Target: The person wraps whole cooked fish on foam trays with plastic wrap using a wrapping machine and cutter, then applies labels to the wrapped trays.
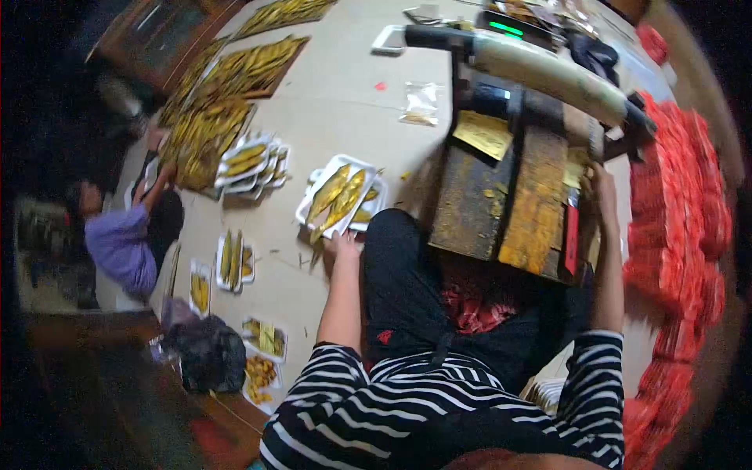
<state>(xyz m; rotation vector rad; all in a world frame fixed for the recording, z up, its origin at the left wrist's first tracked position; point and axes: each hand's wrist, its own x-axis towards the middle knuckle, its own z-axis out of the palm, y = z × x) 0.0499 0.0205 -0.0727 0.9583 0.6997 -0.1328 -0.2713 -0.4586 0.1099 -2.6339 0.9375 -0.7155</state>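
Observation:
My left hand (343, 244) grips the near edge of a white foam tray (301, 210) that holds several yellowish dried fish (342, 196). Another tray of fish (377, 205) lies partly under it, by my knee. My right hand (603, 184) is at the right side of a dark wrapping machine (472, 200), near a yellow label (574, 168) and a red strip (572, 239). Its fingers are partly hidden, and what they touch is unclear. A roll of film (548, 66) spans the top of the machine, with a yellow paper (483, 135) below it.
Stacked fish trays (249, 166) and wide racks of fish (207, 129) are at the left, beside a person in purple (121, 243). More trays (229, 262) and a black bag (205, 356) lie lower left. Red net bundles (670, 211) line the right. A scale (513, 30) stands behind.

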